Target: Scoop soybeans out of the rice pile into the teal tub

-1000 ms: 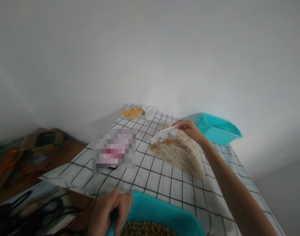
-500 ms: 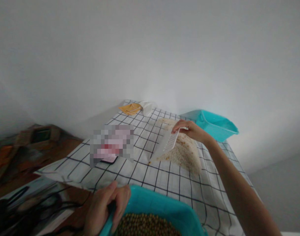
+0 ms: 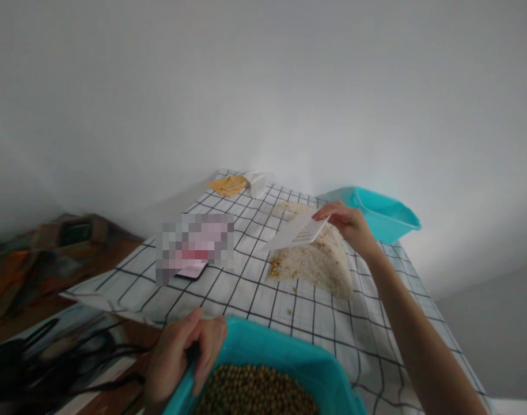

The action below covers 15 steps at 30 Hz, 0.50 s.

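Observation:
My left hand (image 3: 188,351) is closed around the left rim of a turquoise basin (image 3: 284,346) at the bottom of the view. Inside the basin lie many small round brown-green beans (image 3: 254,392). In my right hand (image 3: 343,222) is a thin white plastic piece with slots (image 3: 291,233), pinched at its right edge and tilted above the heap. A pile of white rice-like grains (image 3: 319,265) spreads on the checked cloth beneath it. Several yellowish beans (image 3: 275,266) sit at the pile's left edge, with a few strays in front.
A second turquoise basin (image 3: 384,213) stands at the back right near the wall. A pixelated pink object (image 3: 198,245) lies on the checked cloth (image 3: 241,288) at left. Yellow (image 3: 228,185) and white packets (image 3: 257,183) rest at the back. Dark cables (image 3: 86,363) lie below left.
My right hand has lifted the slotted white piece, tilting it flatter and away from the cloth. Yellowish beans now show at the pile's left edge. My left hand keeps its hold on the basin.

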Each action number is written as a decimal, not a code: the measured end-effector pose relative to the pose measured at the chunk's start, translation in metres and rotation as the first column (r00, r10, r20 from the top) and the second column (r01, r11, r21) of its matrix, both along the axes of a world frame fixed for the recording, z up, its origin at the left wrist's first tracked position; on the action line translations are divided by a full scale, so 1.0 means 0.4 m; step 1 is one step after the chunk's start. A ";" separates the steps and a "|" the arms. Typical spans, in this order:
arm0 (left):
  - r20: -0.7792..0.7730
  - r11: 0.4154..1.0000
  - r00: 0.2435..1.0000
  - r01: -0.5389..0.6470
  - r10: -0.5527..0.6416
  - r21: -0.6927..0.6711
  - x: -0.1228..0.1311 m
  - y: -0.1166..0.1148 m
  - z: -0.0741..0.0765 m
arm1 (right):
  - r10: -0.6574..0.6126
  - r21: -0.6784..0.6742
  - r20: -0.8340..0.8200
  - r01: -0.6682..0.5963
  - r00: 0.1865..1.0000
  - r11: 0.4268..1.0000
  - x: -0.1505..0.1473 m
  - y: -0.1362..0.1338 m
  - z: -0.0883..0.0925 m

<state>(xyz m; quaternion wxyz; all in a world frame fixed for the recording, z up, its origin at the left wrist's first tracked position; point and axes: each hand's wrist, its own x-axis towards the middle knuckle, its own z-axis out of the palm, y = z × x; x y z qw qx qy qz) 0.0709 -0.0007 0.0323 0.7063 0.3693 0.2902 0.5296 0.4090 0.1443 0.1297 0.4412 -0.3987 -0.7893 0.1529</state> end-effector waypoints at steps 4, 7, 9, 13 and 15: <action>0.004 1.000 1.000 0.007 -0.007 -0.031 -0.008 0.000 0.001 | -0.115 0.023 -0.234 0.123 0.965 0.992 0.034 -0.039 0.001; -0.021 0.998 0.999 0.028 -0.029 -0.057 -0.013 0.000 0.005 | -0.213 -0.027 -0.422 0.223 0.881 0.975 0.061 -0.082 -0.002; -0.021 0.997 0.999 0.042 -0.044 -0.065 -0.008 -0.003 0.007 | -0.250 -0.079 -0.530 0.247 0.810 0.966 0.080 -0.119 -0.003; -0.007 0.992 0.995 0.098 -0.099 -0.074 0.028 -0.014 0.012 | -0.325 -0.194 -0.530 0.261 0.783 0.946 0.120 -0.206 0.008; -0.017 0.993 0.994 0.104 -0.105 -0.058 0.053 -0.024 0.018 | -0.349 -0.223 -0.453 0.275 0.820 0.935 0.144 -0.251 0.021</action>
